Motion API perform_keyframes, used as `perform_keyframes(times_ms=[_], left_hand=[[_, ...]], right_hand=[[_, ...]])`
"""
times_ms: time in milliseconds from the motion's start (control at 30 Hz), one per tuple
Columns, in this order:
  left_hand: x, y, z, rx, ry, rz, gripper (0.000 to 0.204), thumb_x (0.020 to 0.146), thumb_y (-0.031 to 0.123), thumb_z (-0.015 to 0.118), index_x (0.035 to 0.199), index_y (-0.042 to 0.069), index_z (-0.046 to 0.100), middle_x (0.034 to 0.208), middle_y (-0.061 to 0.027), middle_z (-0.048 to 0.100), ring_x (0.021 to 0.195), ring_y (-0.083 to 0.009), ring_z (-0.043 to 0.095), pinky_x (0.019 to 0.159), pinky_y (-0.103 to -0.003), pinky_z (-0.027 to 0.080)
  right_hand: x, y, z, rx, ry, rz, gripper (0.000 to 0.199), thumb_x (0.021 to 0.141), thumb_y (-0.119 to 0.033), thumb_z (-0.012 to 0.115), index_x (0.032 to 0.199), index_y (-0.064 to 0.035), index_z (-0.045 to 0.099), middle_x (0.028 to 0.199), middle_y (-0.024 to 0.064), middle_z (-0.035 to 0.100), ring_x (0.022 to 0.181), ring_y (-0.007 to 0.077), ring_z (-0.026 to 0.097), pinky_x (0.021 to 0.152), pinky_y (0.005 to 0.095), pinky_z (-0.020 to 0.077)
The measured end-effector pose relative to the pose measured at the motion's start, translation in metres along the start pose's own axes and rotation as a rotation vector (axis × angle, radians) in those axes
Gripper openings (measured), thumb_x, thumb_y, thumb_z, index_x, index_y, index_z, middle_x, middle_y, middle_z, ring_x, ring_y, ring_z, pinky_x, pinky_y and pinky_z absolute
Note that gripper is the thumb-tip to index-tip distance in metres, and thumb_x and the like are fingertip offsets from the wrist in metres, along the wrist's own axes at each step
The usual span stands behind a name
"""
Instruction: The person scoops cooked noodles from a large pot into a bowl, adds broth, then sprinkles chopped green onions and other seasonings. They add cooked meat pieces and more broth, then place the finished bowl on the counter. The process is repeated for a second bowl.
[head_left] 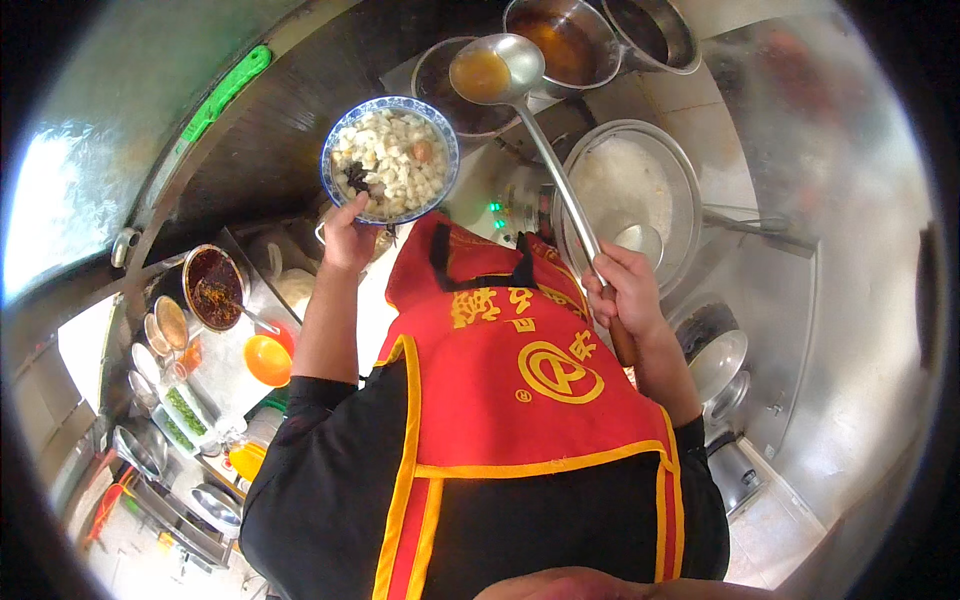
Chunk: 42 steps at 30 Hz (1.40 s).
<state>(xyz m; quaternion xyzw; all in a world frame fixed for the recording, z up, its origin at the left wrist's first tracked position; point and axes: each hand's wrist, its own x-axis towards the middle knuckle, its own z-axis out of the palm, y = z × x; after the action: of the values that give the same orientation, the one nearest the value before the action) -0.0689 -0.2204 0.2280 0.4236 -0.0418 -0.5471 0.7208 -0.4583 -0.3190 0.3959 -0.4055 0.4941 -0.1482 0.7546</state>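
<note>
Above the red apron (pixel 520 360) with yellow trim, the left hand (pixel 350 238) holds up a blue-rimmed bowl (pixel 391 158), its thumb hooked over the near rim and the other fingers hidden beneath. The bowl is filled with pale chunks and a few dark pieces, plus one pinkish lump. To its right the right hand (pixel 622 292) is wrapped tightly around the handle of a long steel ladle (pixel 497 70). The ladle's cup holds amber liquid and hangs just beside the bowl's far rim, not touching it, over a dark pot (pixel 450 100).

Beyond the ladle stand two more steel pots: one (pixel 562 40) with brownish broth and one (pixel 650 32) at the top edge, its contents dark. A wide, shallow steel pan (pixel 640 190) with whitish contents sits near the right hand, and a second ladle (pixel 638 240) rests in it.

On the left counter stand a bowl of red chilli sauce (pixel 212 288) with a spoon, one orange bowl (pixel 268 360), two trays of chopped greens (pixel 182 415) and several small dishes I cannot count surely.
</note>
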Motion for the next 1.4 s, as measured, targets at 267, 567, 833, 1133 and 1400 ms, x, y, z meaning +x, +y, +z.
perform_keyframes(times_ms=[267, 567, 833, 1133, 1400], left_hand=[[0.016, 0.008, 0.041, 0.051, -0.060, 0.009, 0.051, 0.099, 0.019, 0.064, 0.145, 0.003, 0.050, 0.137, -0.0139, 0.064, 0.123, -0.0304, 0.063, 0.103, -0.048, 0.052], [0.019, 0.002, 0.082, -0.054, -0.218, -0.023, 0.054, 0.103, 0.030, 0.060, 0.146, 0.000, 0.047, 0.138, -0.0175, 0.063, 0.122, -0.0346, 0.064, 0.099, -0.055, 0.055], [0.034, 0.020, 0.053, -0.099, -0.092, -0.048, 0.050, 0.098, 0.024, 0.067, 0.141, 0.000, 0.054, 0.129, -0.0144, 0.068, 0.114, -0.0297, 0.068, 0.094, -0.047, 0.056], [0.031, 0.052, 0.060, -0.064, -0.090, -0.026, 0.059, 0.092, 0.015, 0.070, 0.146, 0.000, 0.051, 0.142, -0.0134, 0.061, 0.131, -0.0313, 0.059, 0.113, -0.049, 0.044], [0.045, 0.047, 0.085, 0.018, -0.172, -0.030, 0.064, 0.093, 0.017, 0.068, 0.150, -0.001, 0.044, 0.146, -0.0159, 0.058, 0.132, -0.0334, 0.057, 0.114, -0.050, 0.043]], right_hand=[[-0.058, -0.017, 0.019, -0.059, -0.010, 0.005, 0.029, 0.107, -0.013, 0.048, 0.130, 0.0018, 0.057, 0.071, 0.0026, 0.053, 0.044, 0.0073, 0.044, 0.038, 0.0238, 0.0382], [-0.076, 0.001, 0.001, -0.596, 0.164, -0.228, 0.043, 0.099, -0.004, 0.061, 0.141, 0.0057, 0.057, 0.076, 0.0064, 0.067, 0.057, 0.0131, 0.063, 0.054, 0.0260, 0.0482], [-0.022, 0.038, -0.039, -1.160, 0.386, -0.850, 0.048, 0.093, -0.002, 0.068, 0.140, 0.0026, 0.060, 0.085, 0.0143, 0.071, 0.065, 0.0215, 0.067, 0.060, 0.0318, 0.0514], [0.064, -0.013, -0.059, -0.310, 0.514, -0.186, 0.022, 0.101, -0.019, 0.058, 0.108, -0.0011, 0.067, 0.071, 0.0024, 0.059, 0.051, 0.0112, 0.055, 0.047, 0.0304, 0.0455], [0.091, -0.053, -0.048, -0.198, 0.420, -0.089, 0.017, 0.099, -0.020, 0.060, 0.097, -0.0038, 0.062, 0.072, 0.0041, 0.056, 0.047, 0.0131, 0.050, 0.042, 0.0320, 0.0400]])
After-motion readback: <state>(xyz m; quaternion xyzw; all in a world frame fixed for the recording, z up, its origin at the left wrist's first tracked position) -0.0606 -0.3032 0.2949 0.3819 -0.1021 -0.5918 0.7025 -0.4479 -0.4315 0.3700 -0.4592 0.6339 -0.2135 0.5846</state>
